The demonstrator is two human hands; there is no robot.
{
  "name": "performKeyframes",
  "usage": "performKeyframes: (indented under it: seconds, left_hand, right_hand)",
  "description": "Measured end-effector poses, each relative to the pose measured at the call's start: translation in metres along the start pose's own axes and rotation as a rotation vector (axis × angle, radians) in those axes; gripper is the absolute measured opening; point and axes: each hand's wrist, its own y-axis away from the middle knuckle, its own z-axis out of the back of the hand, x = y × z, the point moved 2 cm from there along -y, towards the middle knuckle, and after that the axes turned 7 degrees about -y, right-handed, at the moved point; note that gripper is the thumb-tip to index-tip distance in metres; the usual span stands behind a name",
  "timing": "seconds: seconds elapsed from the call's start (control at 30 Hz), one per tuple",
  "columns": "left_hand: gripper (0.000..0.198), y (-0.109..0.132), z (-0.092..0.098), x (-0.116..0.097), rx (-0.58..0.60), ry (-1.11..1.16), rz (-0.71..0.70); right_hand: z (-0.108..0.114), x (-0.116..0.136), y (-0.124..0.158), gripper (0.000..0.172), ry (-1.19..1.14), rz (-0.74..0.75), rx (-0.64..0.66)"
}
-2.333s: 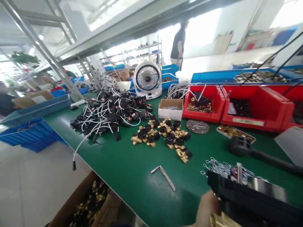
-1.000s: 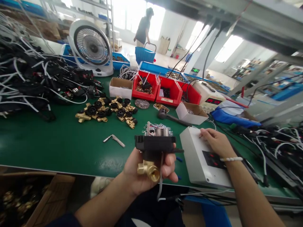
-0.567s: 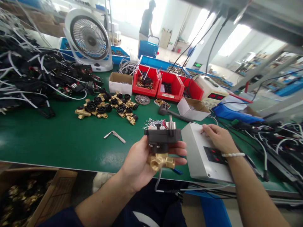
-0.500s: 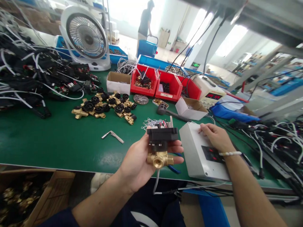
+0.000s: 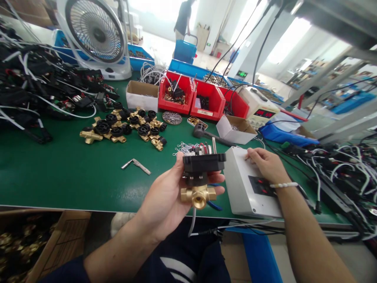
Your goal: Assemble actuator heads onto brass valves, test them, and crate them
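Note:
My left hand (image 5: 166, 196) is wrapped round a brass valve with a black actuator housing (image 5: 203, 163), held upright above the table's front edge. The housing's top is uncovered, showing wires and small parts, and a grey cable hangs beneath. To the right, my right hand (image 5: 266, 167) rests over a grey control box (image 5: 240, 188) with red-marked black switches. Its thumb and forefinger are pinched at the box's far left corner; what small thing lies between them I cannot make out. Metal clips (image 5: 185, 148) lie behind the valve.
Several brass valve bodies (image 5: 118, 133) lie left of centre, with a folding-type metal tool (image 5: 137, 165) in front. Red bins (image 5: 206, 108), a white carton (image 5: 237, 131) and a fan (image 5: 97, 35) stand behind. Wired black units (image 5: 26, 86) heap at the left. A person (image 5: 183, 21) stands beyond.
The view has shifted slightly, so the table items sit a little further left and higher. The valve's housing has tilted a little in my left hand. My right hand stays on the control box.

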Motion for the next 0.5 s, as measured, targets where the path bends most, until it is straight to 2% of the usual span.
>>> performKeyframes:
  seconds: [0.13,0.27,0.33,0.4,0.5]
  left_hand:
    - [0.067,0.001,0.0,0.0,0.036,0.014,0.026]
    - [0.058,0.001,0.002,-0.001,0.054,-0.041,0.01]
    - [0.045,0.001,0.004,-0.003,0.056,-0.082,-0.051]
    - [0.03,-0.001,0.005,-0.005,0.042,-0.116,-0.133]
    - [0.03,-0.004,0.006,-0.008,0.026,-0.167,-0.196]
  right_hand:
    - [-0.001,-0.001,0.002,0.05,-0.037,-0.009,-0.01]
    - [0.001,-0.011,-0.003,0.042,-0.112,-0.025,-0.053]
    - [0.009,-0.017,-0.008,0.04,-0.186,-0.027,-0.13]
    - [0.024,-0.016,-0.007,0.04,-0.276,-0.01,-0.264]
    - [0.048,0.007,0.02,0.036,-0.393,0.075,-0.453]
